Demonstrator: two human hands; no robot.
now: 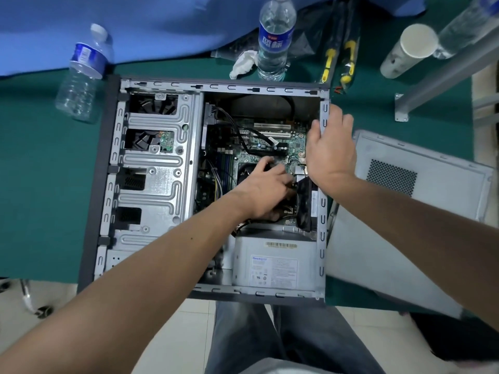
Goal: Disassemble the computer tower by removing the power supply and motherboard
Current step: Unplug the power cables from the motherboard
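Reaching left hand point(266, 190) over motherboard point(270, 143), right hand point(330, 147) gripping case point(323, 211)

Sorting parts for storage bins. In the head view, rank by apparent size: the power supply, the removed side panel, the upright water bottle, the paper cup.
1. side panel
2. power supply
3. upright water bottle
4. paper cup
The wide lens distorts edges, so bottle versus cup is less sure.
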